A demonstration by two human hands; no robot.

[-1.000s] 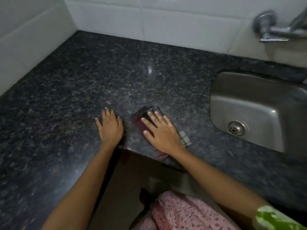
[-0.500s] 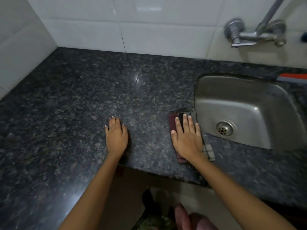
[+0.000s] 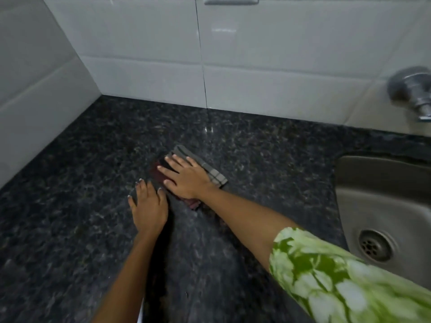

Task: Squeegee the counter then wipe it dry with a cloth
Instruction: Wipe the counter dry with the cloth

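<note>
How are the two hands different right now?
The right hand presses flat on the folded cloth; the left hand rests on the bare counter. The right hand reaches farther toward the wall; the left sits nearer the person. Both have straight fingers, palms down.

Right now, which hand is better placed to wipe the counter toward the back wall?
The right hand. It already presses flat on the cloth, with bare counter ahead. The left hand lies flat on the counter beside the cloth and holds nothing.
</note>
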